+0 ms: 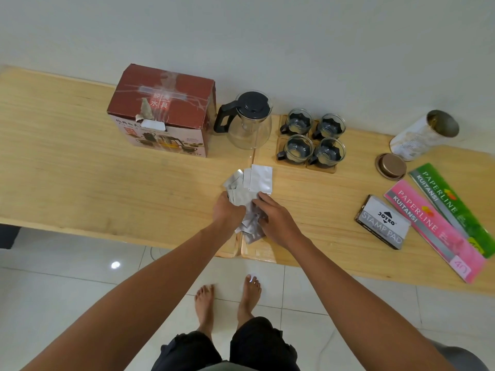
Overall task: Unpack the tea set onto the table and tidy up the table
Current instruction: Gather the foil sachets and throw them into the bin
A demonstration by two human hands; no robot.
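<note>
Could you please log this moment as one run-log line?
left hand: gathering sachets | right hand: same | cups, teapot: unpacked

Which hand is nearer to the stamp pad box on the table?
The right hand. It rests on the silver packets, with bare table between it and the stamp pad box. The left hand is on the packets' far side, further away.

I read this as a home or small office room: bare feet (pixel 227 303) on white floor tiles (pixel 80 295), a plain wall (pixel 241 36), a wooden worktop (pixel 67 162) carrying receipt books (pixel 434 228) and a stamp pad (pixel 383 222).
</note>
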